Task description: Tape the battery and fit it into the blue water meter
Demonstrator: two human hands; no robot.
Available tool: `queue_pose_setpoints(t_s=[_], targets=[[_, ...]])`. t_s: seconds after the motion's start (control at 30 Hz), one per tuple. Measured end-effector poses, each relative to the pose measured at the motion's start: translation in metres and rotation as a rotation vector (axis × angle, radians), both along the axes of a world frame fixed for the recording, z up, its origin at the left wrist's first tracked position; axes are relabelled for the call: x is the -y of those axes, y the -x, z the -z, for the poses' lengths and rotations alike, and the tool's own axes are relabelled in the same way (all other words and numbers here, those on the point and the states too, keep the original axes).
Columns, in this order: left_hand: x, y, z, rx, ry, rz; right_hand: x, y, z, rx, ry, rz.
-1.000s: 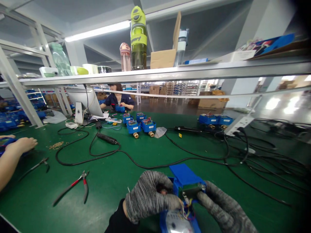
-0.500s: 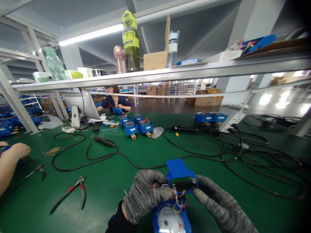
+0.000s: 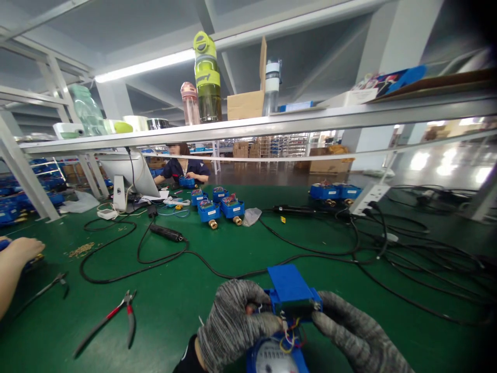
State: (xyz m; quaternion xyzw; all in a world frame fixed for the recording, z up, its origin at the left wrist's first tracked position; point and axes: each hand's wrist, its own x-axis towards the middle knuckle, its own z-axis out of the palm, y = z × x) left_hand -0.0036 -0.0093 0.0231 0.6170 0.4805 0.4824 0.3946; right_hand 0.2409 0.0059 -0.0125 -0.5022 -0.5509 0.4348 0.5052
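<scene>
A blue plastic housing with a raised flap (image 3: 289, 282) is held between both of my grey-gloved hands, low in the view. My left hand (image 3: 236, 324) is closed on its left side, thumb across the front edge by the wires. Along the right side, my right hand (image 3: 355, 331) grips it between thumb and fingers. Thin yellow, white and red wires (image 3: 289, 339) hang from the housing down to a blue meter (image 3: 277, 357) with a round pale dial. The lower part of the meter is cut off by the frame edge.
Red-handled pliers (image 3: 111, 321) lie left on the green table; another tool (image 3: 46, 290) lies beyond, near a co-worker's hand (image 3: 23, 251). Several blue meters (image 3: 209, 211) stand ahead. Black cables (image 3: 229, 274) cross the table to a power strip (image 3: 370, 198). A shelf (image 3: 233, 129) with bottles spans above.
The view has tipped up slightly, so everything sits lower. Both hands keep hold of the housing, whose flap and dark front have tilted slightly. The co-worker's hand at left has shifted a little.
</scene>
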Motion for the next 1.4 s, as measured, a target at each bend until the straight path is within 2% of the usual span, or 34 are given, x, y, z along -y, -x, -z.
queue_pose_setpoints(t_s=[0.17, 0.3, 0.43, 0.6, 0.83, 0.97, 1.2, 1.4], targets=[[0.001, 0.000, -0.004, -0.121, -0.042, 0.008, -0.003, -0.003, 0.004, -0.001, -0.017, 0.007], [0.000, 0.000, -0.004, -0.177, -0.067, -0.013, 0.004, 0.008, -0.010, -0.031, 0.037, -0.095], [-0.002, 0.000, 0.001, -0.159, -0.052, -0.028, 0.008, 0.017, -0.025, -0.026, -0.031, -0.158], [-0.002, 0.000, 0.006, -0.113, 0.027, -0.071, 0.011, 0.022, -0.032, 0.002, -0.070, -0.122], [-0.003, 0.003, 0.008, -0.095, 0.092, -0.063, 0.007, 0.030, -0.022, -0.005, -0.133, -0.115], [-0.004, 0.005, 0.009, -0.092, 0.118, -0.044, 0.004, 0.030, -0.015, -0.004, -0.118, -0.104], [-0.002, 0.001, -0.001, -0.108, 0.098, -0.050, 0.006, 0.029, -0.018, -0.030, -0.096, -0.136], [-0.005, 0.001, 0.004, 0.054, 0.094, -0.047, 0.003, 0.027, -0.011, -0.030, -0.114, -0.125]])
